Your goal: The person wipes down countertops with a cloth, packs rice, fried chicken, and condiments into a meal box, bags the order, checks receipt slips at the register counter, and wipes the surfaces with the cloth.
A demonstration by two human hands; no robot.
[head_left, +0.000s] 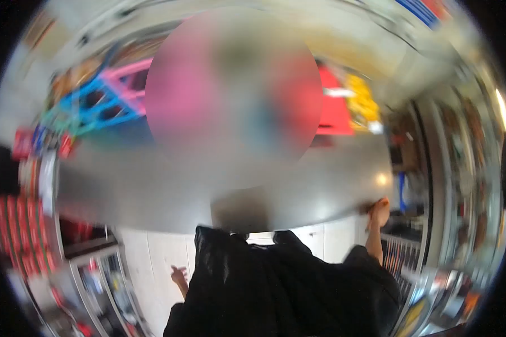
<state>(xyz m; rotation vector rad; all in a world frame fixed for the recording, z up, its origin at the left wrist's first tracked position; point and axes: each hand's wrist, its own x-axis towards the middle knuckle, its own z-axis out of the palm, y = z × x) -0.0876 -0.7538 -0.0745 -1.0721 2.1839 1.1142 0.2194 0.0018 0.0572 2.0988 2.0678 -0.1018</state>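
Observation:
My left hand hangs low beside my body over the pale floor, its fingers apart and nothing in it. At the right end of the metal table, my right hand is at the table's edge; its fingers are smeared, and whether it holds anything cannot be made out. A large blurred disc hides the middle of the tabletop's far side. Left of the disc lie a blue frame-like item and a pink one. To its right are a red item and a yellow bundle.
Red boxes are stacked at the far left, near a low shelf unit. Tall shelves line the right side. A drawer-like rack stands below my right hand. Small coloured items sit at the table's left end.

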